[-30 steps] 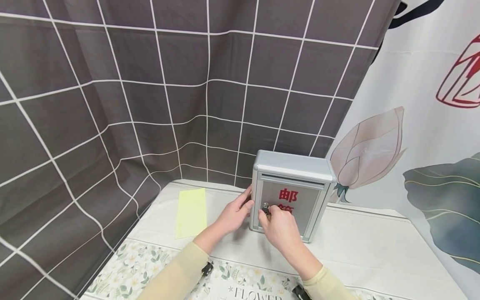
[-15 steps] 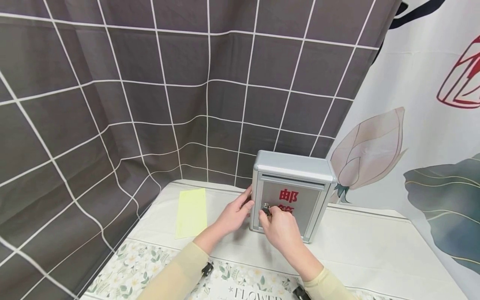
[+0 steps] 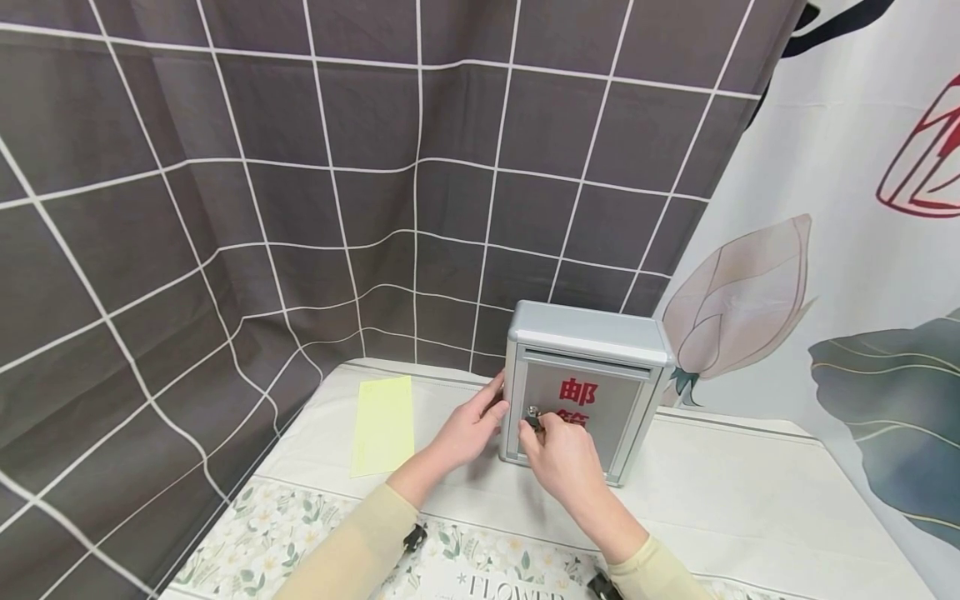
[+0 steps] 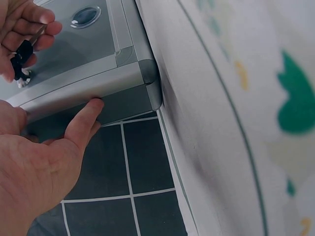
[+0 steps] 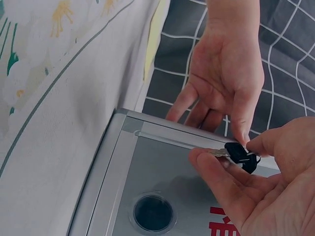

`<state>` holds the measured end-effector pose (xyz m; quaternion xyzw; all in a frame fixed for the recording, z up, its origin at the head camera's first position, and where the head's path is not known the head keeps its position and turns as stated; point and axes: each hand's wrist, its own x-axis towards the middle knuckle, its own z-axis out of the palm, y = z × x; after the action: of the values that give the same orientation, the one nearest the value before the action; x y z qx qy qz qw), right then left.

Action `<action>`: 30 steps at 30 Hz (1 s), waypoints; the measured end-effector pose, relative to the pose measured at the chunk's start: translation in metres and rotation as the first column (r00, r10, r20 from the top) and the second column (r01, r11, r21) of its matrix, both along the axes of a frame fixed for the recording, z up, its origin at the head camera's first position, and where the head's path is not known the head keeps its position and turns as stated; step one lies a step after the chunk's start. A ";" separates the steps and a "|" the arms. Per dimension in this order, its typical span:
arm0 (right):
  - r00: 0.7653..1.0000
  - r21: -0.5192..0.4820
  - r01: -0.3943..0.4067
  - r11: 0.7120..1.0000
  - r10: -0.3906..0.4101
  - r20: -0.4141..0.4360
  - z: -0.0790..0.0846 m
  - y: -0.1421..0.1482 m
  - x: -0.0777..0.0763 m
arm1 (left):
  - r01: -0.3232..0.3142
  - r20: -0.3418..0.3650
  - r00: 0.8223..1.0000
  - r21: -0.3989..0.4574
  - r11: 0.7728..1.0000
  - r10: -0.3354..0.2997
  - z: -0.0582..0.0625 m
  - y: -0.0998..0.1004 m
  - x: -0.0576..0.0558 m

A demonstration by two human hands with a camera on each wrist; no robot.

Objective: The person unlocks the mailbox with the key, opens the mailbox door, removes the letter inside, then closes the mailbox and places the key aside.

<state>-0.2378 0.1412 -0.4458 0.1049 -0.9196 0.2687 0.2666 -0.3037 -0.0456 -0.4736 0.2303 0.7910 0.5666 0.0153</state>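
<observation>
A silver metal mailbox (image 3: 592, 327) with red characters and a slot near its top stands upright on the table. My left hand (image 3: 468, 429) rests against its left side, fingers extended and the thumb near the front edge, as the left wrist view also shows. My right hand (image 3: 564, 457) is at the front door, thumb and fingertips pinching a black-headed key (image 5: 235, 151) at the lock (image 4: 23, 78). A second key's bare metal blade (image 5: 217, 153) lies across the right fingers. In the head view, the right hand covers part of the lower red character.
A yellow paper sheet (image 3: 384, 425) lies on the table left of the mailbox. White cloth with a floral band (image 3: 270, 533) covers the table (image 3: 735, 475). Behind hangs a dark gridded curtain (image 3: 382, 200), with a white printed cloth (image 3: 832, 275) at the right.
</observation>
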 end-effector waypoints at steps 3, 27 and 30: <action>1.000 -0.006 -0.006 1.000 0.006 -0.024 -0.001 0.000 0.001 | 0.002 0.003 1.000 0.000 1.000 -0.002 0.000 0.000 0.000; 0.954 -0.191 -0.061 0.980 0.114 0.278 0.008 0.000 0.022 | 0.017 0.004 1.000 0.009 1.000 -0.017 -0.002 -0.001 0.000; 0.938 -0.252 -0.070 0.965 0.149 0.313 0.011 0.002 0.026 | 0.017 0.008 1.000 0.016 1.000 -0.017 -0.002 -0.001 -0.001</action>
<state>-0.2121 0.1432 -0.4351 0.0773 -0.9051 0.4049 0.1044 -0.3043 -0.0464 -0.4758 0.2348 0.7846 0.5735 0.0213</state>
